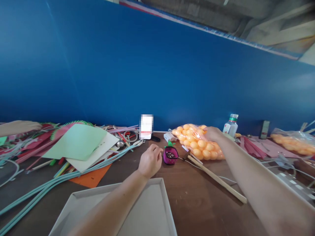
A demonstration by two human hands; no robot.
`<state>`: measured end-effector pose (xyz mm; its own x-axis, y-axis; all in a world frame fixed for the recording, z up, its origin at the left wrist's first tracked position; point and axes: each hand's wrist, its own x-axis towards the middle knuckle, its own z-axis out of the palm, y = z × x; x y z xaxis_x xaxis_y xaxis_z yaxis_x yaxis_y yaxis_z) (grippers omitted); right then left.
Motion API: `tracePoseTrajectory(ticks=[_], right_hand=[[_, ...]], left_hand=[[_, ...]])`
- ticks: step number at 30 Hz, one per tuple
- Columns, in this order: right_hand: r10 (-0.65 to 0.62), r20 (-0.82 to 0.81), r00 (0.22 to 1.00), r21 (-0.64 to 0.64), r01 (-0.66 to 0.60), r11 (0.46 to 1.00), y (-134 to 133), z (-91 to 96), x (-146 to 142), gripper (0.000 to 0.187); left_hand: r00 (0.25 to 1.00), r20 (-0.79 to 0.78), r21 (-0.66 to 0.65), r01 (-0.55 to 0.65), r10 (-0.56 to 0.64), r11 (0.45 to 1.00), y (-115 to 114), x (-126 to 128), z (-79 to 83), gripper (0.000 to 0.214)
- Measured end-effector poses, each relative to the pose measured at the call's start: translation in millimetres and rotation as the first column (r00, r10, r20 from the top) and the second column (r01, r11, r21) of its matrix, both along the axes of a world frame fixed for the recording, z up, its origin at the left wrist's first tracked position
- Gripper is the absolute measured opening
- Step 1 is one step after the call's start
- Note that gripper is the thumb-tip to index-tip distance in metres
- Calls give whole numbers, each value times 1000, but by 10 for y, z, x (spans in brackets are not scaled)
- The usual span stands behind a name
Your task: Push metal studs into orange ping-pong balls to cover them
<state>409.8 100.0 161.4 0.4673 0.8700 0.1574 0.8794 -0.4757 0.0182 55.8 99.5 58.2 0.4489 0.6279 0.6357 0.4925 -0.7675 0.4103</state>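
Note:
My left hand [151, 160] hovers around the tray's far edge, its fingers curled in and pointing at a small purple fabric pouch [170, 160]. Whatever those fingers hold, if anything, is hidden. The pouch stands open-topped with small dark bits inside and a green leaf-like piece at its back. Over to the right, my right hand [213, 133] grips the top of a clear plastic bag of orange balls [194, 144], its fingertips partly hidden by the bag. A wooden-handled hammer [219, 179] lies in front of the bag. Beneath my left forearm is a shallow light-grey tray [164, 206].
At left are green paper [73, 142], pale blue tubes [64, 178] and an orange sheet [92, 177]; another person's hand [22, 127] reaches in there. A phone-like white screen [146, 127], a bottle [230, 126] and a second ball bag [292, 142] stand along the blue wall.

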Motion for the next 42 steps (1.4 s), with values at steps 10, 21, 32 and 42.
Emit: tracePoseTrajectory(ticks=[10,21,32,42], right_hand=[[-149,-22,989,155,150,976,-5,32,-321,45],[647,-248,721,804,-220,553,-667,-188,-1758,38],[703,-421,573,738,-235,633,-783,-562,-2116,37],[325,-346,880,262,-242,934,-508,-466,-1719,19]], left_hand=[[1000,-28,-10,11,-12,1000,6,8,-14,23],[990,114,-107,94,-81,990,-73,16,82,25],[680,728,-555,659,-88,508,-148,107,323,44],[760,628,-603,338,169,723,-231,234,2,38]])
